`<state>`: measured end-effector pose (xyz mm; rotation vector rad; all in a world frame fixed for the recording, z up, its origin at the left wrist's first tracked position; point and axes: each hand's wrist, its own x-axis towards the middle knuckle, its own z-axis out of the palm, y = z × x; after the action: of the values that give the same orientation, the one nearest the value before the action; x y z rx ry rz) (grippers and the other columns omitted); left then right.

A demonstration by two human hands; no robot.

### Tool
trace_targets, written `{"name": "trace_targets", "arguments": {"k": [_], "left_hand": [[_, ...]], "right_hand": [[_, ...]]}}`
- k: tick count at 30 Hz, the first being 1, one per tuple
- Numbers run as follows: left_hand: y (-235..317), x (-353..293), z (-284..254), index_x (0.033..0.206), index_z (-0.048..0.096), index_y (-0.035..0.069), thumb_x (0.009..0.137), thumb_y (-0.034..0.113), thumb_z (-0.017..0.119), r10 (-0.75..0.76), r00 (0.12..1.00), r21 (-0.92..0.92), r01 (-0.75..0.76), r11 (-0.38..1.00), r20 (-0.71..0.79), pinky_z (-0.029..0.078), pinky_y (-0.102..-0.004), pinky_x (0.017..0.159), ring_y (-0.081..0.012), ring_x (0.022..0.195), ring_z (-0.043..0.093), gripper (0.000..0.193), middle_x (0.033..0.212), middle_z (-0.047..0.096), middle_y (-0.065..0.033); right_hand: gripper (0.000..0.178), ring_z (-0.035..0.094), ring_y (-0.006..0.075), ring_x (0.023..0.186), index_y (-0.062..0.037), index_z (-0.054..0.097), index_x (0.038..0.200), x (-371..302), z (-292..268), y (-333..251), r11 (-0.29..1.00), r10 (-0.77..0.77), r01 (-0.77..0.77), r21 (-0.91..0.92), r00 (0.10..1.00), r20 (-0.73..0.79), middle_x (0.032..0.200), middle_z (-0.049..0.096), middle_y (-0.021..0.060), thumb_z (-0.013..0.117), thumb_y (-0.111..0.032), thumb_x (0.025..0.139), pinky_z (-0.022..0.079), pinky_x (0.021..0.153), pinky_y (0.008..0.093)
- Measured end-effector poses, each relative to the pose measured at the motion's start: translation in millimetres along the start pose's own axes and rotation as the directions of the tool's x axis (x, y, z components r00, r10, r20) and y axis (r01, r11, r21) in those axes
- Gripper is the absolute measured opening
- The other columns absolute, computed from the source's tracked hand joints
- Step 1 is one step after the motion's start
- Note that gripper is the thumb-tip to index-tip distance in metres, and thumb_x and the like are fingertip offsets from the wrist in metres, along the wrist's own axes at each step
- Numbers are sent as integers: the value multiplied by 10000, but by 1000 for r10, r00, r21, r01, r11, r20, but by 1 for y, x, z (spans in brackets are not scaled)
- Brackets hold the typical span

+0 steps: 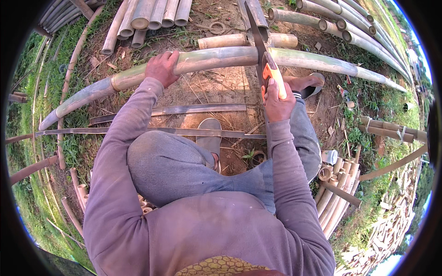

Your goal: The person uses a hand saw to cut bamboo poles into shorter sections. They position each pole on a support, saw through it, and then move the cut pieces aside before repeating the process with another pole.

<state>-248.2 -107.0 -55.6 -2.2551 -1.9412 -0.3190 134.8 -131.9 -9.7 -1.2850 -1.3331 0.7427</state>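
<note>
Brown earth, grassy at both sides, lay beneath two long flat strips by one grey shoe. Beyond them one saw, its orange handle wrapped in the right hand, crossed one long bamboo pole lying crosswise, which the left hand clasped from above, left of the saw. Farther off lay bamboo stacks, perhaps three, cut off by the view's edge.
</note>
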Motion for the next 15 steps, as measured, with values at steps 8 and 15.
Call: {"name": "trace_targets", "arguments": {"k": [8,15], "left_hand": [[-9,-14,7,1345,593,178,697,297,955,6,996,10,-6,1000,-84,571,-449,936,-281,1117,717,752,1158,711,-45],[-3,-6,6,1359,599,167,713,281,919,-21,999,35,22,999,-48,557,-460,990,-298,1158,710,730,1294,716,-52]], "right_hand": [[357,599,76,584,26,651,1014,-202,-133,-27,990,124,-121,-71,991,42,711,662,37,693,-324,1069,490,563,252],[231,541,65,537,-41,619,985,-15,-3,-4,999,42,-42,-2,999,34,674,595,-13,666,-229,1111,443,493,241]]}}
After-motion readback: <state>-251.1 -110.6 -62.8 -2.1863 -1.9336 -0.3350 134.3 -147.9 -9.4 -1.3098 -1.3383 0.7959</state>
